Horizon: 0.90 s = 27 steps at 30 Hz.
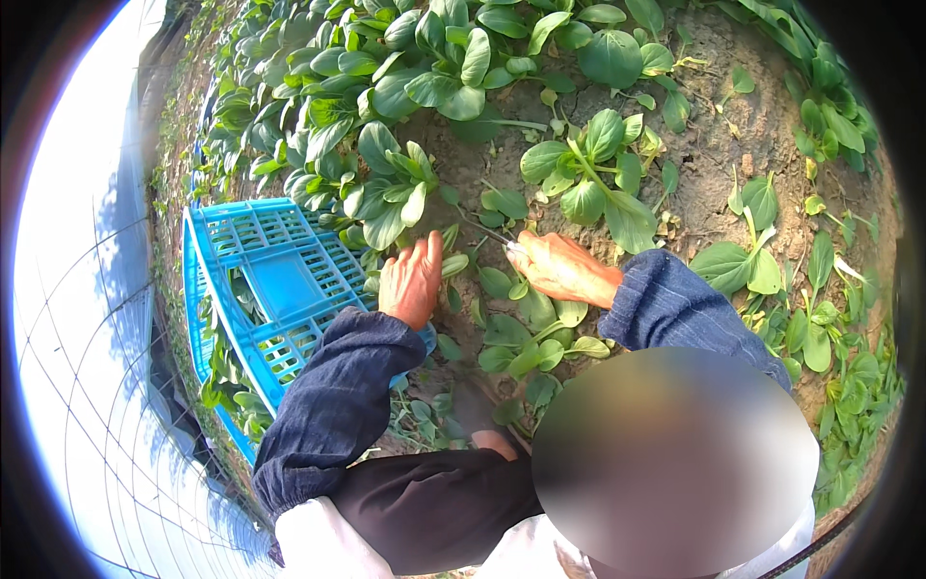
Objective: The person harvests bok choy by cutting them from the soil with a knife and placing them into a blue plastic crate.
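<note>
- Right hand (558, 265): fingers curled, pinching a thin tool (497, 236); narrow, dark, stiff-looking shaft, pointing up-left over soil (tip too fine to make out).
- Left hand (413, 280): fingers straight, lying close together, back of hand up; just below a leafy plant (395, 190). Cannot tell if it grips a leaf or stem.
- That plant: left of the tool, at the edge of the dense leaf bed (386, 77); smooth, spoon-shaped green leaves in a rosette.
- Another rosette (593, 183): just above right hand, rounded glossy leaves, pale thick midribs.
- Crate (287, 282): light blue plastic, slotted lattice wall with a smooth solid panel, left of left hand; leafy greens inside (partly hidden by the wall).
- Soil (709, 145): brown, dry, crumbly, with scattered leaves.
- Loose greens (743, 265): right side, on soil, pale stalks showing.
- Sleeves (333, 415): dark blue woven cloth, faint stripes, wrinkled.
- Sheeting (77, 241): far left, whitish, crossed by thin dark curved lines.
</note>
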Tool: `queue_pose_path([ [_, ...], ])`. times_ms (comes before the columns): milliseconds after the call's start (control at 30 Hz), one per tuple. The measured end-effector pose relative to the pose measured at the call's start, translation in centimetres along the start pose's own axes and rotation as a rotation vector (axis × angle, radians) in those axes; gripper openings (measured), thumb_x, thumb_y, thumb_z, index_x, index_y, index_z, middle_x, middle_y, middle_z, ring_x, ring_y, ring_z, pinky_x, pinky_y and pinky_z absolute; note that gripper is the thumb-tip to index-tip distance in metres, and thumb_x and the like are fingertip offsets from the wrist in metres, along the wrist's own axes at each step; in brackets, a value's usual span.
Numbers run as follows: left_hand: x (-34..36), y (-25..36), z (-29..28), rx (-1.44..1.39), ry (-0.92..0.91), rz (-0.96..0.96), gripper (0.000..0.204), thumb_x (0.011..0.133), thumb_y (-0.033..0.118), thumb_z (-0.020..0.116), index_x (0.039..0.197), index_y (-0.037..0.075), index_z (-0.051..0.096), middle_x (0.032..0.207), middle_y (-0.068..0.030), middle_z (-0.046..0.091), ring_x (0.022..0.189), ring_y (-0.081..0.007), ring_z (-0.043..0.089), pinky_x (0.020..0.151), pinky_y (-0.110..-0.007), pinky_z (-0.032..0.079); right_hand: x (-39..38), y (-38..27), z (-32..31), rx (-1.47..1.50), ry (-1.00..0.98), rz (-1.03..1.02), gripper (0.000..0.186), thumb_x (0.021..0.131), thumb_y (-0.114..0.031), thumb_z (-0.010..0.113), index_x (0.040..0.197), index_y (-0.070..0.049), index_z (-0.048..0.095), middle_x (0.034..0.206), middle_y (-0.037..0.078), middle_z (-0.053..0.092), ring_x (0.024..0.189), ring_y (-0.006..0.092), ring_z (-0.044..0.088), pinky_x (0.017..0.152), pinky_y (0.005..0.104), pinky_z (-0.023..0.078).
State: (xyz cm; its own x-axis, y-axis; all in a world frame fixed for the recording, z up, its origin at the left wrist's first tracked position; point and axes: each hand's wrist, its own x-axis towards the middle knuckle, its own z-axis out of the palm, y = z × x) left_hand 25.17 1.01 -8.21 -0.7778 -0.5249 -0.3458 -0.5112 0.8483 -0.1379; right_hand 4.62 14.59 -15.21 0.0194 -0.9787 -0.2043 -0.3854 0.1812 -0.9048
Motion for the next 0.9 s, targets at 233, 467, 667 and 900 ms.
queue_pose_path([
  [233,1.7,-1.0,1.1,-0.086,-0.105,-0.158,0.034,0.08,0.017,0.069,0.11,0.005,0.059,0.092,-0.0196,0.067,0.079,-0.0375,0.067,0.068,-0.045,0.052,1.2,1.3,0.8,0.067,-0.03,-0.008,0.028,0.098,-0.022,0.051,0.083,0.001,0.048,0.057,0.018,0.048,0.044,0.0331,0.048,0.044,0.0423,0.039],
  [467,1.1,-1.1,1.2,0.086,-0.051,-0.076,0.024,0.077,0.01,0.062,0.101,0.007,0.061,0.085,-0.0164,0.064,0.077,-0.0356,0.067,0.065,-0.046,0.052,1.6,-1.7,-1.6,0.186,-0.3,0.303,0.043,0.102,-0.034,0.038,0.083,0.003,0.05,0.059,0.015,0.054,0.044,0.0273,0.054,0.045,0.0393,0.046],
  [667,3.0,1.1,-4.1,0.102,-0.228,0.06,0.022,0.076,0.007,0.058,0.097,0.006,0.066,0.1,-0.0131,0.061,0.101,-0.031,0.06,0.082,-0.047,0.047,-0.5,-0.2,-3.3,0.176,-0.28,0.311,0.041,0.102,-0.039,0.041,0.09,-0.002,0.053,0.058,0.009,0.053,0.042,0.0199,0.055,0.044,0.036,0.045],
  [900,7.0,-0.6,-7.1,0.585,-0.032,0.261,0.026,0.079,0.017,0.058,0.098,0.006,0.072,0.135,-0.013,0.052,0.142,-0.0294,0.028,0.116,-0.063,0.009,3.3,0.3,-1.4,0.284,0.087,0.056,0.036,0.103,-0.035,0.041,0.088,-0.004,0.046,0.054,0.004,0.044,0.038,0.0178,0.045,0.041,0.0371,0.04],
])
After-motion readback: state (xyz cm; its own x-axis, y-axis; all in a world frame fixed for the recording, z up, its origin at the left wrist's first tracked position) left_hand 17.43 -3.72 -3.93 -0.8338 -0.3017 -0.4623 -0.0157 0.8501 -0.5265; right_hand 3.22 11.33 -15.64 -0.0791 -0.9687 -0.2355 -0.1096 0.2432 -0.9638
